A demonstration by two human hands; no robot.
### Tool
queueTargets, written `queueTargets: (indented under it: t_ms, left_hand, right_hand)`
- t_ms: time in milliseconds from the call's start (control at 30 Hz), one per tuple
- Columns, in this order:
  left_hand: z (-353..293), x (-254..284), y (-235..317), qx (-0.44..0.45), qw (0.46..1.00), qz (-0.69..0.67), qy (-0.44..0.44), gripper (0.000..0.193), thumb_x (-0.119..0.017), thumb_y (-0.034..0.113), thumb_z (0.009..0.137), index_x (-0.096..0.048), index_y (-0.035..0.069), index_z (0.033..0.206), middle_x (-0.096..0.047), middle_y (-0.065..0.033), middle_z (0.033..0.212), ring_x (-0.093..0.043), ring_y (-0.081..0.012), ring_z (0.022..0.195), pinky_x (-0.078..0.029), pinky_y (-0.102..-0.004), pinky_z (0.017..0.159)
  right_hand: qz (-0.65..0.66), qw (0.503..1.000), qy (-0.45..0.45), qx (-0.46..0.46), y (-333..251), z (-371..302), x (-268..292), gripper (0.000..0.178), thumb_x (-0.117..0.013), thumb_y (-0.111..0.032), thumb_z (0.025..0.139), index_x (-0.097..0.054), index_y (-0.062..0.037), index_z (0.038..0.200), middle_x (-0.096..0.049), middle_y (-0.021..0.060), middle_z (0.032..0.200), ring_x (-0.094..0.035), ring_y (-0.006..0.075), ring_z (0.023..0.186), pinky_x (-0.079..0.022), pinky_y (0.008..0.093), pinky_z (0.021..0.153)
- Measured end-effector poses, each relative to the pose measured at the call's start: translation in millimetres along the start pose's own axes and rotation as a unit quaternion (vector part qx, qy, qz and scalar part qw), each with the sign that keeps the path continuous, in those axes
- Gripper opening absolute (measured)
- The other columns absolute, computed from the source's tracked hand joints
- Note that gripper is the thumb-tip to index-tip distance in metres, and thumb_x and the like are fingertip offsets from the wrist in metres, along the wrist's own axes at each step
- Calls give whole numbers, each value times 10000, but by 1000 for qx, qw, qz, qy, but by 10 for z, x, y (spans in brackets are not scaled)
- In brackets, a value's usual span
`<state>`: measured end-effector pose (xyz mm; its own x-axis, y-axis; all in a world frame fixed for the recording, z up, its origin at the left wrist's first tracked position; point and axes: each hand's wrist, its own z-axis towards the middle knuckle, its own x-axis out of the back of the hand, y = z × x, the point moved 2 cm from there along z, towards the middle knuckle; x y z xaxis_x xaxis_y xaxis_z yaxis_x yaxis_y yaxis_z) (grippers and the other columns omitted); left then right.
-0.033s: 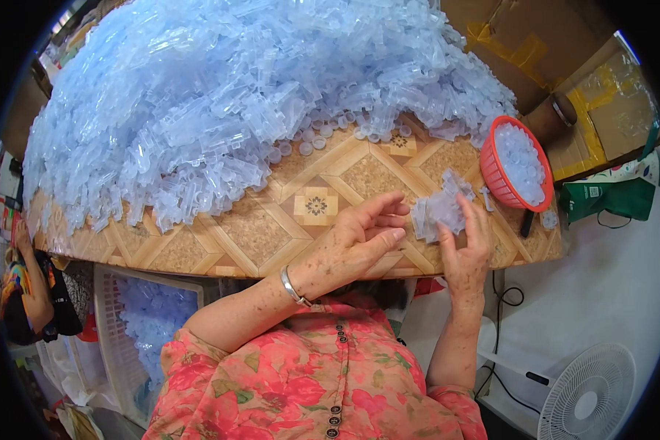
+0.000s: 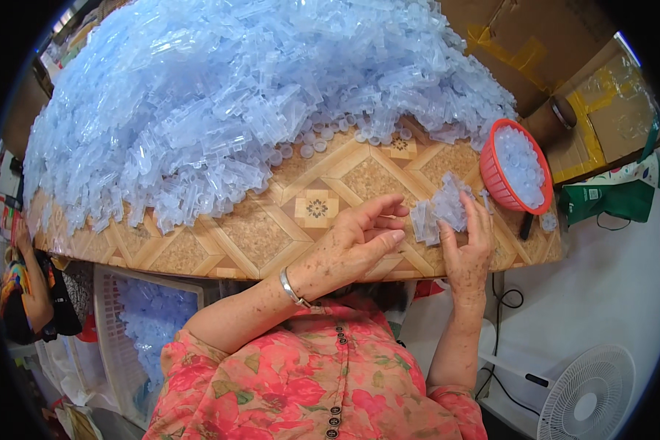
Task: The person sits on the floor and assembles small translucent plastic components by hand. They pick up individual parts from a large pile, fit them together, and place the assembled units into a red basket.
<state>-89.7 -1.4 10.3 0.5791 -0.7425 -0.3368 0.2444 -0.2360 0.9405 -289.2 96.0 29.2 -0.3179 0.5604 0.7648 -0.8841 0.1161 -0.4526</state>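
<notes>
Beside a small cluster of clear, flat plastic pieces [image 2: 449, 202] on the table, my left hand [image 2: 370, 227] hovers with its thumb apart from loosely bent fingers. Nothing shows in it. My right hand [image 2: 468, 246] curls round the right side of that cluster, thumb and fingertips against the pieces. A huge heap of bluish clear plastic pieces [image 2: 249, 88] covers the far and left part of the table. Small round clear caps [image 2: 320, 145] lie along the heap's near edge. To the right of my right hand, a red plastic basket [image 2: 493, 172] holds many small clear parts.
The patterned tabletop [image 2: 249, 235] has a curved near edge. A dark stick-like object [image 2: 526, 224] lies below the basket. Cardboard boxes [image 2: 601, 121] and a green bag [image 2: 609, 202] stand at the right. A white crate [image 2: 114, 330] sits low left, a white fan [image 2: 587, 403] low right.
</notes>
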Motion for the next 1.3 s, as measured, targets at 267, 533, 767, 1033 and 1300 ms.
queueTargets:
  t_ms: [267, 533, 767, 1033, 1300]
  left_hand:
    - [122, 159, 340, -47, 994, 100, 17, 498, -625, 68, 990, -487, 6, 1465, -570, -84, 1376, -584, -178, 1216, -524, -319, 1014]
    - [263, 364, 242, -34, 993, 59, 93, 432, -649, 66, 977, -549, 3, 1392, -600, -53, 1304, -623, -126, 1114, -545, -287, 948]
    - [218, 400, 141, -16, 995, 32, 96, 406, -669, 91, 976, -577, 19, 1365, -663, 13, 1041, -612, -31, 944, -519, -219, 830]
    - [207, 443, 163, 17, 991, -93, 95, 390, -634, 117, 1003, -562, 4, 1369, -684, -54, 1140, -661, -87, 1039, -550, -256, 913]
    - [228, 439, 240, 0, 932, -336, 134, 470, -455, 285, 1093, -476, -64, 1407, -638, -172, 1281, -681, -236, 1086, -571, -353, 954]
  right_hand:
    - [-25, 998, -24, 58, -160, 451, 10, 534, -731, -121, 847, -580, -11, 1347, -590, 188, 1327, -543, 377, 1226, -413, 472, 1060]
    - [8, 992, -1, 122, -620, 1425, -350, 512, -731, -130, 852, -590, -44, 1337, -624, 165, 1236, -582, 358, 1162, -464, 449, 988]
    - [27, 996, 9, 87, -1090, 2200, -783, 639, -765, -321, 860, -538, -146, 1431, -694, 100, 976, -689, 303, 845, -538, 444, 755]
    - [14, 998, -22, 54, -1109, 2129, -915, 439, -778, -383, 854, -625, -130, 1179, -713, 79, 786, -704, 276, 719, -537, 427, 673]
    - [289, 944, -149, -54, -935, 1169, -644, 322, -749, -8, 838, -606, -53, 1123, -675, 45, 948, -657, 134, 794, -546, 349, 705]
